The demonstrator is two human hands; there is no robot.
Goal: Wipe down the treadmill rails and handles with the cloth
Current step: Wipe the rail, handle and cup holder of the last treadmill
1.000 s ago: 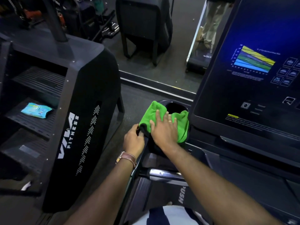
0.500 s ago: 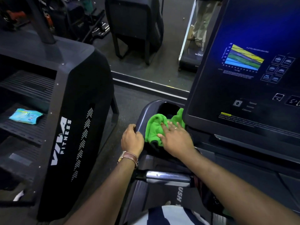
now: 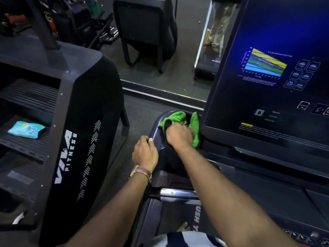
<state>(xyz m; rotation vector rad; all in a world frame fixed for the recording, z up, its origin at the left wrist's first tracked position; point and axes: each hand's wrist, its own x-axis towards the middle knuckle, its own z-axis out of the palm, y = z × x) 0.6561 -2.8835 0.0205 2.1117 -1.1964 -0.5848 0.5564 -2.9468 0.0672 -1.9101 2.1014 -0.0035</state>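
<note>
A bright green cloth [image 3: 178, 116] is bunched into the dark cup holder recess at the left end of the treadmill console. My right hand [image 3: 179, 135] grips the cloth with curled fingers and pushes it down into the recess. My left hand [image 3: 145, 152], with a brown watch strap on its wrist, holds the curved dark rim [image 3: 155, 127] of that recess, thumb on top. Below my arms a chrome handle bar [image 3: 178, 193] crosses the frame. The treadmill screen [image 3: 270, 68] is lit, showing a coloured chart.
A black stair machine [image 3: 85, 132] marked VIVA FITNESS stands close on the left, with a blue wipes packet [image 3: 26, 130] on one step. A narrow strip of dark floor separates it from the treadmill. A mirror ahead reflects more equipment and a person's legs [image 3: 219, 27].
My right hand went from lying flat on the spread cloth to gripping it bunched and pushing it deeper into the cup holder. My left hand stayed on the rim.
</note>
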